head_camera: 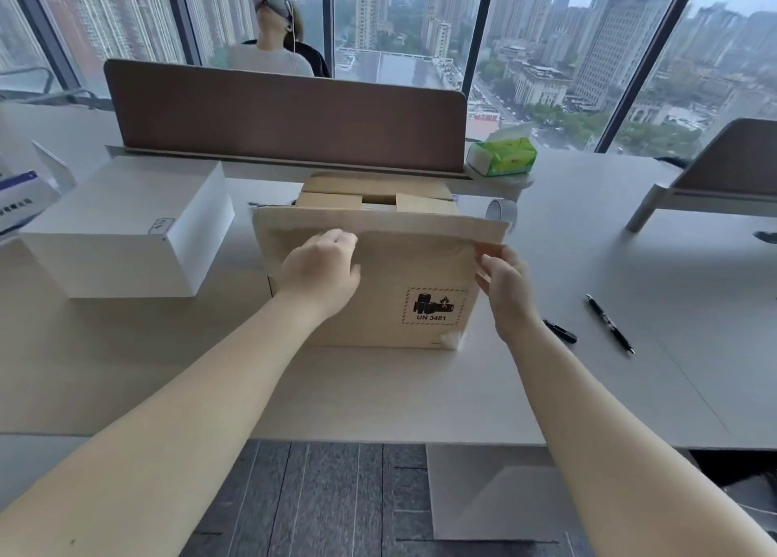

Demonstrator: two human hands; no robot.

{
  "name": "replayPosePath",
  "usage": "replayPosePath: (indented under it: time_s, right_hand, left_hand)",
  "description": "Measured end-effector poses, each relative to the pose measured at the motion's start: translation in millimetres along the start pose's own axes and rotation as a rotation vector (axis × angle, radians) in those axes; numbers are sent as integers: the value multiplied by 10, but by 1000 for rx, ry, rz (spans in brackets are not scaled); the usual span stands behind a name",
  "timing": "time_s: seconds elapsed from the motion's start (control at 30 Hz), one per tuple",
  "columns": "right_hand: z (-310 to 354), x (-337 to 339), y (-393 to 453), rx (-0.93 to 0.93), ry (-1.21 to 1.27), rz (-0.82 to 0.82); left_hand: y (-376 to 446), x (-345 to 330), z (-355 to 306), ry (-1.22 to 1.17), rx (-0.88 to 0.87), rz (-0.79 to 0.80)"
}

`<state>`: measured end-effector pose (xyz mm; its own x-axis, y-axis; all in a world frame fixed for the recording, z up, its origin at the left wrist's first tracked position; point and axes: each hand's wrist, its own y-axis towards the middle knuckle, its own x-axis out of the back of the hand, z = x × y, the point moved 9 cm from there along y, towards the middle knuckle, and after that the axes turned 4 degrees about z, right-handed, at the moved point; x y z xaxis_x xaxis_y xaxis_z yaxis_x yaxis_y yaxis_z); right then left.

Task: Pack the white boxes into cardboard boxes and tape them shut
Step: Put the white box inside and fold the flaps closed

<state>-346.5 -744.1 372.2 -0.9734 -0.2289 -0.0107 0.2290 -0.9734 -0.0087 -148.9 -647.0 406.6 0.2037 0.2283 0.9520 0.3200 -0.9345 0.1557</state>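
A brown cardboard box [378,304] with a UN 3481 label stands on the desk in front of me. Its near flap [403,230] is raised toward me, and the two side flaps are folded in over the opening. My left hand [321,268] lies against the near flap with curled fingers. At the flap's right end my right hand [504,281] pinches a strip of tape. A large white box [126,228] sits on the desk to the left. A roll of clear tape [502,212] stands behind the cardboard box's right corner.
A brown divider panel [286,115] runs behind the box, with a person in a headset beyond it. A green tissue box [502,157] sits at the back right. A black pen [609,323] and a small black object [561,331] lie to the right.
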Motion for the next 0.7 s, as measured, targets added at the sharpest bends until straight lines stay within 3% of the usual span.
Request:
replayPosePath:
  time_s: [0.17,0.37,0.7]
  right_hand:
    - [-176,-294,252,11,-490,94]
    - [-357,-507,528,-30,-833,151]
    - [-305,-568,856,-73,-1225,139]
  left_hand:
    - [355,-319,173,30,-65,200]
    - [646,-741,386,66,-90,413]
    - [1013,-753,426,29,-95,351]
